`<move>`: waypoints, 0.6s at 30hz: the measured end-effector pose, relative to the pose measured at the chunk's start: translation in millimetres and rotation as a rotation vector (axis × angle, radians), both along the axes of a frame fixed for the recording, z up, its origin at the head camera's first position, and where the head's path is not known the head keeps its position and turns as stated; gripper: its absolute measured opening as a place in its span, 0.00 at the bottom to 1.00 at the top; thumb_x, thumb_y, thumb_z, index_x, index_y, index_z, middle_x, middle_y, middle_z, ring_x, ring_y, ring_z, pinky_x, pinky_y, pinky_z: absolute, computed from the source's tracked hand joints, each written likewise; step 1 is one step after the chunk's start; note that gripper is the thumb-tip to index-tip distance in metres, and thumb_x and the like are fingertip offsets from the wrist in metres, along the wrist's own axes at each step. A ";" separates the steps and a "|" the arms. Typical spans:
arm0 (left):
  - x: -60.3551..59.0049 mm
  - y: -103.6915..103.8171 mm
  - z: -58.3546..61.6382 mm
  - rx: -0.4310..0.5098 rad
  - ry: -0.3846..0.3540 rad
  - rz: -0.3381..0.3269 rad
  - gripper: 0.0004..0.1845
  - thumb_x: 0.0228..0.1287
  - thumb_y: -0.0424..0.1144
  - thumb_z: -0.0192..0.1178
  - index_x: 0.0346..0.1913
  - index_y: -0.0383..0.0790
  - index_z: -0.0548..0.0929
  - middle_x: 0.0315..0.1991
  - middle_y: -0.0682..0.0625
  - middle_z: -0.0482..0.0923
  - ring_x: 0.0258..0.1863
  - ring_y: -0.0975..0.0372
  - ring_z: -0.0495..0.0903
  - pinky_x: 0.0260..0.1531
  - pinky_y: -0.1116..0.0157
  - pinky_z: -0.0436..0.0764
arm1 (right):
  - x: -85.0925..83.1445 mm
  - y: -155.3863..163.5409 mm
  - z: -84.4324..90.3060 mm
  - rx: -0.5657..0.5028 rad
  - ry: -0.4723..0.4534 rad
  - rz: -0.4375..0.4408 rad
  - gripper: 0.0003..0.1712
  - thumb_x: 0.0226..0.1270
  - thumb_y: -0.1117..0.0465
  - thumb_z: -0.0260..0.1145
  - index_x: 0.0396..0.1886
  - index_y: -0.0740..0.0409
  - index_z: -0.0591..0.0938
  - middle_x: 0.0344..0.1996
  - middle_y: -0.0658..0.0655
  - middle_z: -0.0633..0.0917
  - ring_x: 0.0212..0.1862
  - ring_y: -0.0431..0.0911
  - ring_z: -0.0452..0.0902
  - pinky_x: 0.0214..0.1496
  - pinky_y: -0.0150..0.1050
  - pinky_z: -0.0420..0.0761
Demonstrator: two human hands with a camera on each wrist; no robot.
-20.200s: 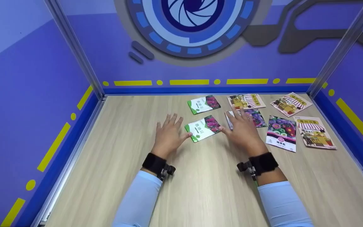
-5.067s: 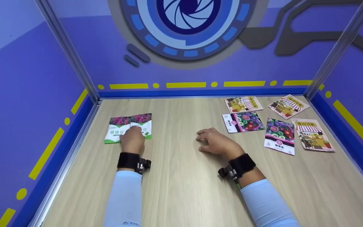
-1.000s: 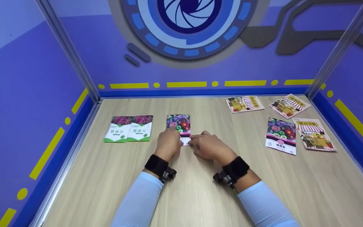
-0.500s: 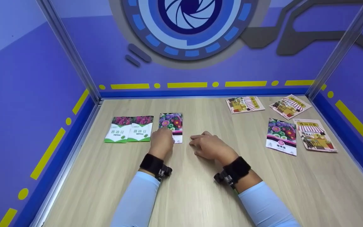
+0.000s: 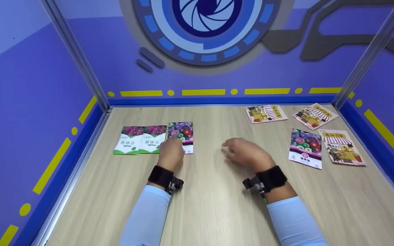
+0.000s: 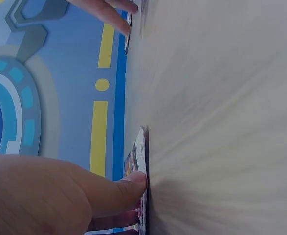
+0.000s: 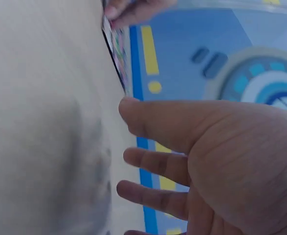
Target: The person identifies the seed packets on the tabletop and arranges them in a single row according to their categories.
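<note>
My left hand [image 5: 171,153] pinches the lower part of a flower seed packet [image 5: 182,130] printed with purple and red blooms. In the left wrist view, the thumb [image 6: 133,183] presses along the packet's edge, fingers on its far side. Directly left lie two white-and-green seed packets [image 5: 127,141], side by side and slightly overlapping. My right hand [image 5: 248,153] hovers over the middle of the table, holding nothing. Its thumb and fingers are spread apart in the right wrist view. A second purple-and-red flower packet [image 5: 305,145] lies on the right.
Three packets with a striped-awning shop picture lie at the right: one at the back [image 5: 266,113], one in the far corner [image 5: 315,116], one beside the flower packet [image 5: 343,147]. Blue-purple panels [image 5: 197,78] wall the wooden table [image 5: 210,205] at the back and sides.
Over the last second my left hand slid the flower packet left, up against the white-and-green pair. My right hand left that packet and moved right. Earlier, the white-and-green packets came from mid-table to the left.
</note>
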State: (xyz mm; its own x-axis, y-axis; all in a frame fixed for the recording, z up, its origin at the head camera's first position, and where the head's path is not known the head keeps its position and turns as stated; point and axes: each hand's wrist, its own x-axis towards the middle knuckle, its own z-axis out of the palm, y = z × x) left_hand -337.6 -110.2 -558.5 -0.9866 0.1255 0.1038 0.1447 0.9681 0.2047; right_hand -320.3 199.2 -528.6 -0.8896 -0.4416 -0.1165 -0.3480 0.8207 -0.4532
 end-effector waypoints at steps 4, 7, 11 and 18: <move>2.2 -1.2 1.0 -0.005 -0.017 0.010 0.11 0.75 0.38 0.74 0.48 0.32 0.93 0.51 0.36 0.92 0.53 0.41 0.92 0.55 0.40 0.90 | -6.8 43.5 6.0 -0.052 -0.026 -0.153 0.29 0.84 0.58 0.67 0.78 0.63 0.81 0.77 0.70 0.82 0.80 0.68 0.76 0.85 0.66 0.74; 4.2 -1.3 1.9 -0.005 -0.017 0.010 0.12 0.76 0.38 0.73 0.51 0.31 0.93 0.54 0.36 0.91 0.56 0.41 0.91 0.58 0.39 0.88 | -8.9 79.0 8.0 -0.053 -0.019 -0.259 0.31 0.86 0.55 0.65 0.80 0.66 0.78 0.78 0.74 0.80 0.81 0.73 0.73 0.85 0.70 0.71; 6.4 -2.7 1.3 0.000 0.013 0.005 0.12 0.76 0.38 0.73 0.50 0.30 0.93 0.53 0.35 0.91 0.56 0.41 0.90 0.57 0.39 0.87 | -8.1 117.6 10.3 -0.008 -0.005 -0.361 0.33 0.87 0.53 0.64 0.81 0.68 0.77 0.77 0.78 0.78 0.80 0.76 0.72 0.83 0.73 0.71; 4.5 -6.1 -5.4 -0.024 0.118 -0.006 0.08 0.72 0.35 0.74 0.44 0.32 0.93 0.47 0.37 0.91 0.50 0.41 0.91 0.49 0.40 0.88 | -5.7 159.7 12.8 0.060 -0.015 -0.437 0.36 0.82 0.55 0.68 0.79 0.74 0.76 0.76 0.83 0.75 0.77 0.79 0.73 0.80 0.74 0.74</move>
State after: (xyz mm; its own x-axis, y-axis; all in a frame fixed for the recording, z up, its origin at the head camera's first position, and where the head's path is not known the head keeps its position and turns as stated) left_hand -333.1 -116.3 -563.9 -0.9670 0.1355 0.2156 0.1724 0.9716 0.1624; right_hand -326.1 358.9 -515.8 -0.9893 -0.0161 -0.1452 0.0441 0.9145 -0.4022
